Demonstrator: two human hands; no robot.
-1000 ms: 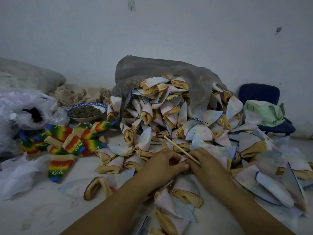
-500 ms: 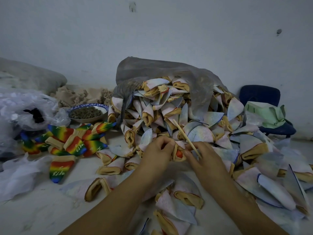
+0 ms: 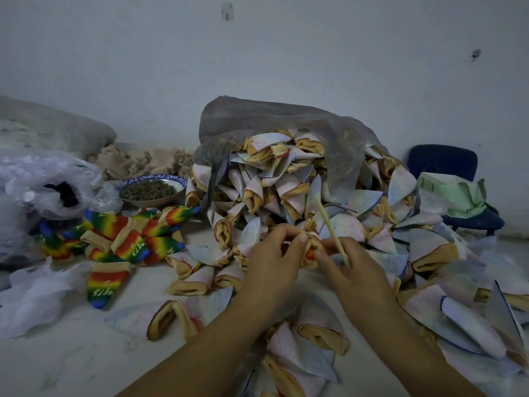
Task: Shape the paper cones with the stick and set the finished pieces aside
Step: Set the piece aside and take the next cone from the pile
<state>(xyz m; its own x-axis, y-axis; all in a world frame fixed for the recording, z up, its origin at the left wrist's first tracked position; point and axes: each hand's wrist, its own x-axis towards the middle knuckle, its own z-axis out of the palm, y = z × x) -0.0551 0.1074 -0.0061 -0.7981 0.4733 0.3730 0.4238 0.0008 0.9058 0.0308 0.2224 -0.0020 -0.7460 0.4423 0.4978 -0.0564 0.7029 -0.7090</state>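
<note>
Pale, tan-rimmed paper cone (image 3: 313, 249): just before the cone heap (image 3: 286, 190), pinched by your left hand's (image 3: 272, 253) curled fingers. Thin wooden stick (image 3: 329, 222): gripped in your curled right hand (image 3: 353, 269), beside it. You did best steadying the rim.

pale floor (image 3: 71, 356) carries heaped paper cones (image 3: 286, 193), rainbow pieces (image 3: 128, 242), bowl (image 3: 151, 190).

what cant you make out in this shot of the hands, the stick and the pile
All in the head view:
- Lower end of the stick: hidden in the right hand.
- The cone being worked: mostly covered by the left hand fingers.
- Top of the pile: veiled by the grey bag.
- What fills the bowl: too small and blurred.
- The dark thing in the clear bag: too dim.
</note>
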